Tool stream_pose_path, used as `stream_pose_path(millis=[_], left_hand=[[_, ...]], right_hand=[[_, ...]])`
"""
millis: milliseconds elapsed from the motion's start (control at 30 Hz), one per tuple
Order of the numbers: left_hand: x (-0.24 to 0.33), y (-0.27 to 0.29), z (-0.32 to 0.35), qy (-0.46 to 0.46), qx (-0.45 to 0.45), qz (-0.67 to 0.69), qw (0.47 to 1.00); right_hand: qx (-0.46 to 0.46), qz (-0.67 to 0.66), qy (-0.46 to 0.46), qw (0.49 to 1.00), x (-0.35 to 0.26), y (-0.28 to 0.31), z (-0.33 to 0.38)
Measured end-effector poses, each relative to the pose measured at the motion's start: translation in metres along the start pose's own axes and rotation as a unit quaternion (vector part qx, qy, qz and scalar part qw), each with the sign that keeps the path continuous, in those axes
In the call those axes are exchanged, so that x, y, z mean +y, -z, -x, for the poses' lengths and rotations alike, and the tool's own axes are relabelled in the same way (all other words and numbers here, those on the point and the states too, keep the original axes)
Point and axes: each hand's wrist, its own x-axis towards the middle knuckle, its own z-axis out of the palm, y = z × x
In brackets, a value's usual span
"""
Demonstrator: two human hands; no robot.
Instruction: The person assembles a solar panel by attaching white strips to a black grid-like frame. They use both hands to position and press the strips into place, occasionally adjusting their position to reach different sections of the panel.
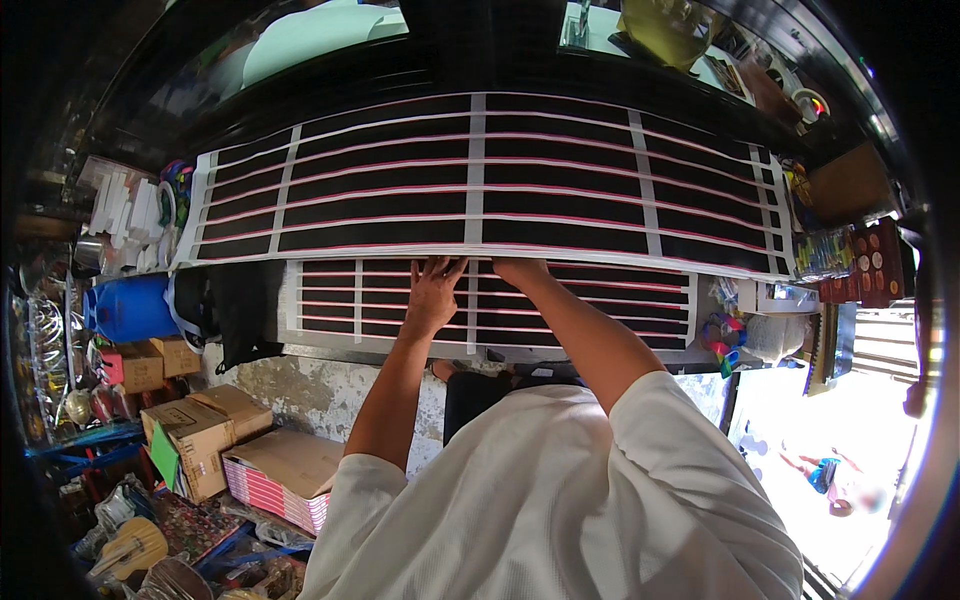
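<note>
Pressing flat, fingers spread: left hand on lower black sheet, pink-white stripes; right hand grip hidden.

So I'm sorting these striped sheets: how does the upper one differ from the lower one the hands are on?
The upper sheet is wider, spanning nearly the whole counter; the lower sheet is narrower. The upper one overlaps the lower one's top edge. The left hand lies flat on the lower sheet, while the right hand meets the upper sheet's bottom edge. Both are black with pink lines and white bands.
</note>
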Motion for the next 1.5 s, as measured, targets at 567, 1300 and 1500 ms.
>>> stream_pose_path(millis=[567, 1300, 1500], left_hand=[[-0.001, 0.012, -0.005, 0.059, -0.116, 0.032, 0.991], [-0.005, 0.009, -0.005, 0.047, -0.110, 0.036, 0.992], [-0.003, 0.010, -0.006, 0.076, -0.112, 0.067, 0.989]], right_hand=[[-0.146, -0.010, -0.096, 0.985, 0.022, -0.052, -0.023], [-0.088, 0.029, -0.081, 0.992, 0.006, -0.023, -0.017], [-0.082, -0.013, -0.085, 0.993, 0.000, -0.006, -0.014]])
